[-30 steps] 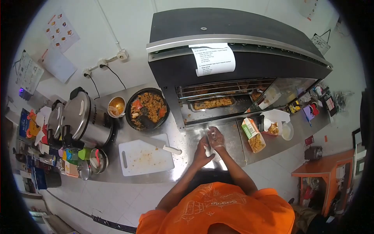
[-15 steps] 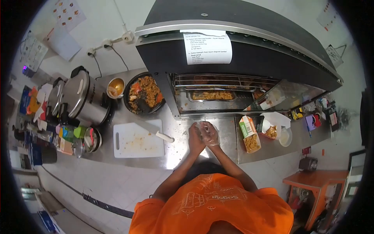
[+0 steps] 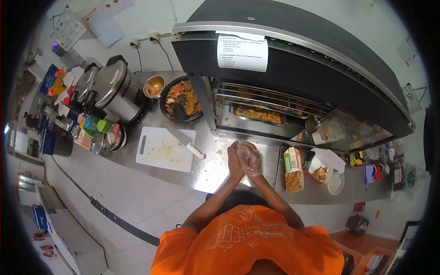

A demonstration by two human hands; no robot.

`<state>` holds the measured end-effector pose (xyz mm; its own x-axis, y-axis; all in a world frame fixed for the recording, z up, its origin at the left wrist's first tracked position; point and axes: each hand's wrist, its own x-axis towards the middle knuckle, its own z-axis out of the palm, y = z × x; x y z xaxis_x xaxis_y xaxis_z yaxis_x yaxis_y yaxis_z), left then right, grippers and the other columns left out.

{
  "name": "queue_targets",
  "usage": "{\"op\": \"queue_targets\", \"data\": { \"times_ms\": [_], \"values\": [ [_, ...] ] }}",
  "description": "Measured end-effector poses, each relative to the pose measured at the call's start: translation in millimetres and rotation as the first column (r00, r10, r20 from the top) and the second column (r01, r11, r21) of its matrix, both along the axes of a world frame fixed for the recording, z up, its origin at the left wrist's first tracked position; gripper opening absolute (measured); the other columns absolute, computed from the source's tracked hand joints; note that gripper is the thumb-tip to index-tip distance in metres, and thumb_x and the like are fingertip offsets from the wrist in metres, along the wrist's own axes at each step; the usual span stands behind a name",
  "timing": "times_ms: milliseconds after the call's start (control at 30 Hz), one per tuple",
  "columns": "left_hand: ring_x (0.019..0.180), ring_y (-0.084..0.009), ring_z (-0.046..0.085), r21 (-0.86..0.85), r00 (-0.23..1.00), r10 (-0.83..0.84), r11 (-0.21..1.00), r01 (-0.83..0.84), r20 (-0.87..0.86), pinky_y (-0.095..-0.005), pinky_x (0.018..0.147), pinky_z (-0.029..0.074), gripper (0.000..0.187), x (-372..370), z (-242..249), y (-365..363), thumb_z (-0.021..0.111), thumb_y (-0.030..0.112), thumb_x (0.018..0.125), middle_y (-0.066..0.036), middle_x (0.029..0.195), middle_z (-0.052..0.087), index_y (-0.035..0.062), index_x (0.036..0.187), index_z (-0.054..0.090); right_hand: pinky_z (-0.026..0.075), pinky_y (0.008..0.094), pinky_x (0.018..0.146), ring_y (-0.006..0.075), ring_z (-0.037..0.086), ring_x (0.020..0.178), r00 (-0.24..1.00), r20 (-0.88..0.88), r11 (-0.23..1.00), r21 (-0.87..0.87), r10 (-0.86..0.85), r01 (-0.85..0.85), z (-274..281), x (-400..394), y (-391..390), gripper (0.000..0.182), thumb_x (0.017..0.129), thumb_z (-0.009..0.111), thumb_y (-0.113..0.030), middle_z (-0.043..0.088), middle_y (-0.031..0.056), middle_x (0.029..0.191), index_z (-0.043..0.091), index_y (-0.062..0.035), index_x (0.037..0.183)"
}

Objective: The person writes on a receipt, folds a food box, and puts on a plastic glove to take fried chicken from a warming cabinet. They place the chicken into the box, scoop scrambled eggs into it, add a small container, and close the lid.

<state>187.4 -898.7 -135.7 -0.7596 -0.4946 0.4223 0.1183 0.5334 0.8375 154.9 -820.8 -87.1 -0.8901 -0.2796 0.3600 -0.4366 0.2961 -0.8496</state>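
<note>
Over the steel counter point(image 3: 213, 176), my two hands are pressed together. A clear plastic glove point(image 3: 255, 168) covers my right hand point(image 3: 250, 158), whose palm faces up with loosely bent fingers. Bare, my left hand point(image 3: 234, 161) lies against its side, fingers closed at the glove near the fingertips; part of that contact is hidden. To the left, a white-handled knife point(image 3: 182, 138) rests across the upper right corner of a white cutting board point(image 3: 160, 158) with crumbs on it. On the right stand an open carton of food point(image 3: 294, 176) and a white box point(image 3: 327, 160) with food inside.
A dark heated cabinet point(image 3: 293, 68) with a printed order slip point(image 3: 242, 52) overhangs the counter; a food tray point(image 3: 259, 114) sits inside. Left are a black pan of food point(image 3: 181, 101), a bowl point(image 3: 154, 86) and a pressure cooker point(image 3: 117, 89). A small clear cup point(image 3: 336, 183) stands right.
The camera view has turned and shifted slightly. My hands stay together, with the gloved right palm turned more upward. The knife, board and cartons lie as before.
</note>
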Motion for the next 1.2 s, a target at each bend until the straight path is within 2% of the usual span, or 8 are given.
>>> {"op": "queue_targets", "data": {
  "times_ms": [400,600,667,733,900,967,1100,1200],
  "values": [
    [0.105,-0.0348,0.054,0.065,0.964,0.213,0.972,-0.225,0.160,-0.0394,0.086,0.047,0.054,14.1,8.9,-8.0,0.061,0.021,0.087,-0.018,0.114,0.049,0.0022,0.134,0.042,0.043,0.0434,0.098,0.0360,0.053,0.119,0.973,-0.074,0.973,-0.048,0.221,-0.224,-29.8,11.2,-18.9,0.030,0.085,0.061,-0.017,0.058,0.0177,0.125,0.067,-0.0127,0.115],
    [0.082,-0.0250,0.062,0.153,0.899,0.392,0.893,-0.423,0.197,-0.0340,0.072,0.045,0.057,9.3,10.4,-41.1,0.069,0.027,0.083,-0.009,0.096,0.061,0.0073,0.131,0.045,0.040,0.0467,0.103,0.0420,0.043,0.129,0.906,0.057,0.901,-0.147,0.420,-0.409,-45.3,-1.0,-48.9,0.050,0.086,0.061,-0.009,0.042,0.0204,0.144,0.051,-0.0137,0.134],
    [0.079,-0.0250,0.063,0.215,0.908,0.394,0.883,-0.416,0.141,-0.0340,0.072,0.045,0.057,9.8,4.5,-55.3,0.070,0.026,0.082,-0.009,0.089,0.065,0.0073,0.130,0.045,0.051,0.0345,0.089,0.0316,0.055,0.120,0.837,-0.137,0.825,-0.145,0.531,-0.547,-38.2,-5.8,-60.3,0.064,0.087,0.059,0.005,0.026,0.0208,0.155,0.042,-0.0164,0.145],
    [0.080,-0.0246,0.065,0.327,0.911,0.373,0.851,-0.411,0.175,-0.0336,0.074,0.045,0.057,11.9,8.5,-65.0,0.070,0.022,0.080,-0.009,0.082,0.066,0.0077,0.130,0.046,0.042,0.0436,0.103,0.0399,0.041,0.135,0.834,-0.299,0.876,0.017,0.464,-0.481,-6.7,-1.6,-59.2,0.073,0.088,0.058,0.004,0.014,0.0221,0.158,0.030,-0.0200,0.151],
    [0.081,-0.0169,0.063,0.469,0.936,0.305,0.810,-0.353,0.176,-0.0338,0.075,0.047,0.056,13.8,-10.7,-93.2,0.071,0.017,0.078,-0.006,0.082,0.065,0.0063,0.127,0.047,0.030,0.0432,0.114,0.0424,0.030,0.141,0.817,-0.055,0.795,0.275,0.574,-0.540,31.7,14.6,-37.1,0.064,0.096,0.055,-0.017,0.014,0.0230,0.159,0.025,-0.0172,0.153],
    [0.084,-0.0135,0.061,0.737,0.914,0.403,0.630,-0.245,-0.040,-0.0334,0.076,0.048,0.055,8.4,-55.9,-152.6,0.073,0.013,0.075,-0.007,0.088,0.065,0.0053,0.124,0.048,0.033,0.0407,0.112,0.0346,0.034,0.140,0.721,0.257,0.733,0.061,0.644,-0.677,46.9,27.5,-8.1,0.061,0.099,0.053,-0.028,0.027,0.0192,0.156,0.027,-0.0154,0.152],
    [0.092,-0.0393,0.063,0.073,0.678,0.687,0.686,-0.724,0.263,-0.0448,0.085,0.048,0.047,-18.6,-22.9,-262.0,0.068,0.016,0.078,-0.022,0.100,0.066,0.0062,0.120,0.049,0.046,0.0321,0.099,0.0192,0.060,0.114,0.650,0.556,0.822,-0.115,0.518,-0.557,11.9,56.1,57.6,0.037,0.100,0.055,-0.024,0.063,0.0112,0.127,0.055,-0.0081,0.134],
    [0.099,-0.0420,0.063,-0.137,0.616,0.707,0.689,-0.712,0.347,-0.0494,0.086,0.047,0.053,-72.6,-0.8,-325.5,0.073,0.019,0.073,-0.025,0.106,0.064,0.0066,0.119,0.049,0.050,0.0303,0.087,0.0161,0.064,0.098,0.745,0.648,0.954,0.096,0.157,-0.285,-66.8,86.3,118.6,0.033,0.096,0.059,-0.022,0.069,0.0086,0.109,0.061,-0.0060,0.125]
  ]
}}
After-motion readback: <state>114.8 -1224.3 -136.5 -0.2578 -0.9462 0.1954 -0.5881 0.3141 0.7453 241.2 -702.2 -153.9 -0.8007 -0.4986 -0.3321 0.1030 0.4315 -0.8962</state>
